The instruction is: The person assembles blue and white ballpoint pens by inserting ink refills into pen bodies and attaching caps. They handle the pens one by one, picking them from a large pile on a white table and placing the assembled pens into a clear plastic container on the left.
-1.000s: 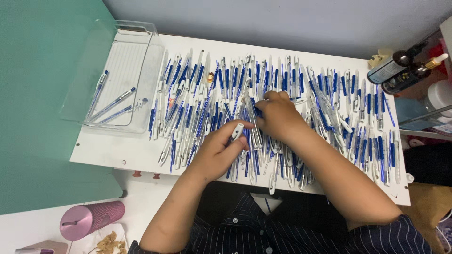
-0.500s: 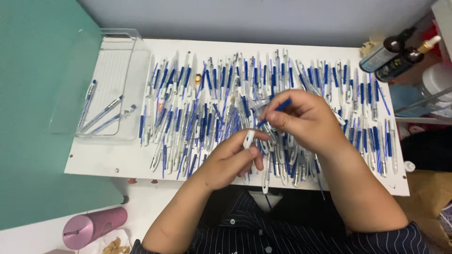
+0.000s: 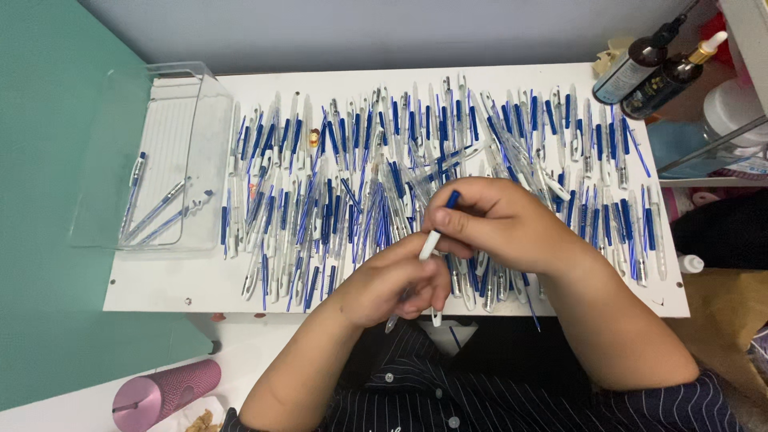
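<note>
Nearest, the left hand point(image 3: 392, 284) curls around a white-barrelled pen point(image 3: 433, 240); the right hand point(image 3: 500, 224) pinches its blue upper end. Beneath and beyond both hands, blue-and-white pens point(image 3: 360, 176) carpet the white table point(image 3: 160, 284), too many to count, some hidden under the hands. Far left of the left hand, a clear tray point(image 3: 180, 112) holds about four pens. Far right, two dark bottles point(image 3: 656, 68), partly cut off.

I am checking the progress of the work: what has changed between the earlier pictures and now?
Both hands rose off the pen pile and drew together toward the person. The right hand now pinches a blue-and-white pen that it picked out; the left hand holds pen parts below it. The clear tray with its few pens is unchanged.
</note>
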